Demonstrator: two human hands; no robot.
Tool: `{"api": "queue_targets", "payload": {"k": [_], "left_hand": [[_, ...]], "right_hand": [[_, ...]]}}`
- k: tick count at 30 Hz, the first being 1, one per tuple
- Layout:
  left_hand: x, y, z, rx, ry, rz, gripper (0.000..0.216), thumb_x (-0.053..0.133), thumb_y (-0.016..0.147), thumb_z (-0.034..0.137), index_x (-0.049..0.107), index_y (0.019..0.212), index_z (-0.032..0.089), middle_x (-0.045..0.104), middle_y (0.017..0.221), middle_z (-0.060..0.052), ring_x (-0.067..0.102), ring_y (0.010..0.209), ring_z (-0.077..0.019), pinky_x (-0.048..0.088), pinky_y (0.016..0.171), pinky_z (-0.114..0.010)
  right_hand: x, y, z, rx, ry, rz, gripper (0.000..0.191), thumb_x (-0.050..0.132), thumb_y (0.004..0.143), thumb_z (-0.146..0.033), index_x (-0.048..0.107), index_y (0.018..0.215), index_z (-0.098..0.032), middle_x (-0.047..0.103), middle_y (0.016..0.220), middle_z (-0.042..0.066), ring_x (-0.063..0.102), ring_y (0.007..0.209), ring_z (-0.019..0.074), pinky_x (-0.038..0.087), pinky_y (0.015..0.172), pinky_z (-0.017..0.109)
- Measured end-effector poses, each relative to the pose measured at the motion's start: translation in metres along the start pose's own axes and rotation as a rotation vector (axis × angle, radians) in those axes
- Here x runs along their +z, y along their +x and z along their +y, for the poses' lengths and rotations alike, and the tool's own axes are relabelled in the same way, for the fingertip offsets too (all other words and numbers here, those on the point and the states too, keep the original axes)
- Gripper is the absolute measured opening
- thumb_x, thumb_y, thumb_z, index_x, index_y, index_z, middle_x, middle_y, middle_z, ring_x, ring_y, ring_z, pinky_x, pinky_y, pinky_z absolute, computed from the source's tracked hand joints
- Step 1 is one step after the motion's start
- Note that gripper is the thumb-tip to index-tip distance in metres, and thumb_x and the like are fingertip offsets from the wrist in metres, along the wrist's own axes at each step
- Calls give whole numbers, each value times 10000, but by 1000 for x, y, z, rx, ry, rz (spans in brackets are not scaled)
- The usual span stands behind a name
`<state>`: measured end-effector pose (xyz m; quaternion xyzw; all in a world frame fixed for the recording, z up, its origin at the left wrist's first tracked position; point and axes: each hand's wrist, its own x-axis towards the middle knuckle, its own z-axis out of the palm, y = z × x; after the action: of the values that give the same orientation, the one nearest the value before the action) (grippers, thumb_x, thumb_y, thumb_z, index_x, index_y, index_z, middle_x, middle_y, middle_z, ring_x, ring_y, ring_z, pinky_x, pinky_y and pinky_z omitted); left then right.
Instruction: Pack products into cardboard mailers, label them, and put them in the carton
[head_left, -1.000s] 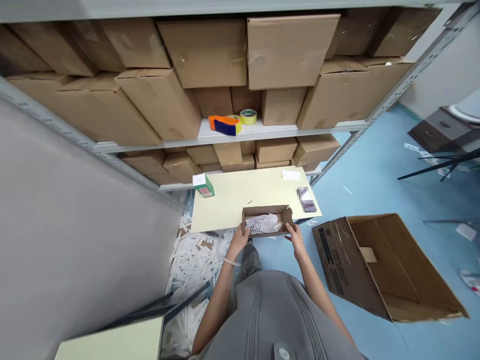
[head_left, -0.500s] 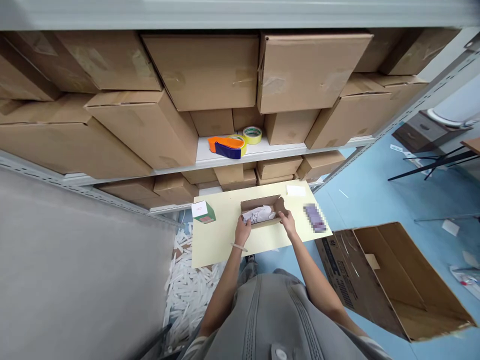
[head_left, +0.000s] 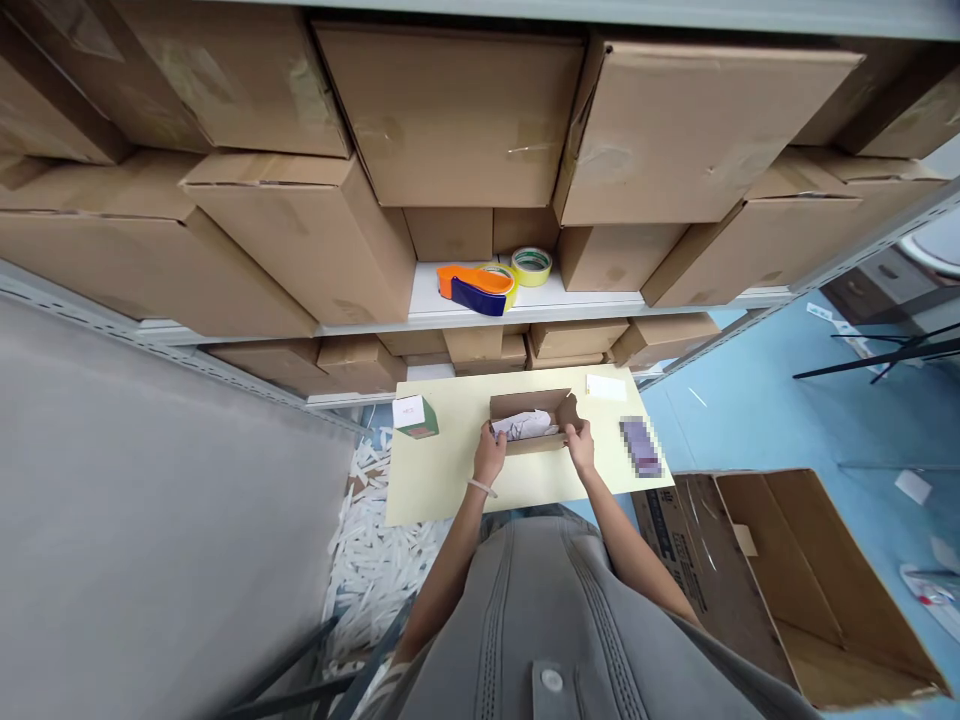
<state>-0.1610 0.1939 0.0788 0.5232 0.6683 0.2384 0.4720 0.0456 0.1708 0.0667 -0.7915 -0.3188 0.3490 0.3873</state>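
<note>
An uncovered small brown cardboard box (head_left: pixel 536 445) is between my two hands over the pale yellow table (head_left: pixel 442 490). Crumpled white paper (head_left: pixel 525 425) fills part of its inside; whatever the paper may cover is hidden. My left hand (head_left: pixel 490 452) grips the box at its near left corner, and a light band circles that wrist. At the near right corner, my right hand (head_left: pixel 580 448) holds the box, thumb on the rim, beside a bent end flap (head_left: pixel 568 410). A green box with a white top (head_left: pixel 416 416) stands on the table to the left.
White paper (head_left: pixel 606 387) and a pixelated purple item (head_left: pixel 641 447) lie on the table's right. An orange and blue tape dispenser (head_left: pixel 476 289) and a tape roll (head_left: pixel 532 266) sit on the shelf among cartons. A large open carton (head_left: pixel 832 570) stands on the floor at right.
The view has shifted closer to the shelf, so its cartons look larger. My right hand has moved slightly along the box's right end. Both hands still hold the box.
</note>
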Motion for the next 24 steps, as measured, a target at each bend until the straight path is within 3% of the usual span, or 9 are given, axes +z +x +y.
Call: {"api": "queue_targets", "payload": {"k": [5,10,15,24], "left_hand": [[-15,9,10,-75,67,15,513,430,909,248,352,1385,72,565,1300,-215,551,1207,-293,428,981,-371],[-25,24,18,-41,76,51,505,437,908,245,351,1383,97,554,1328,-189,541,1221,-269,406,1009,-365],[-14,20,17,-64,86,94,503,431,900,240,341,1380,115,575,1300,-187,561,1192,-287,431,969,-395],[11,-17,8,-117,82,86,505,438,899,270,345,1379,146,563,1295,-179,564,1185,-284,439,951,-373]], "right_hand": [[8,10,-14,-42,-33,-50,467,505,751,-491,514,1123,-209,666,1085,81,632,944,242,489,797,340],[20,25,-23,-62,-106,-113,453,486,773,-481,486,1128,-201,663,1066,97,623,956,255,461,844,358],[17,28,-12,-91,-109,-131,413,492,771,-462,482,1108,-224,668,1035,76,623,942,247,464,834,356],[-7,19,9,-43,-61,-173,435,534,730,-450,471,1105,-239,664,1054,43,619,882,207,499,763,340]]}}
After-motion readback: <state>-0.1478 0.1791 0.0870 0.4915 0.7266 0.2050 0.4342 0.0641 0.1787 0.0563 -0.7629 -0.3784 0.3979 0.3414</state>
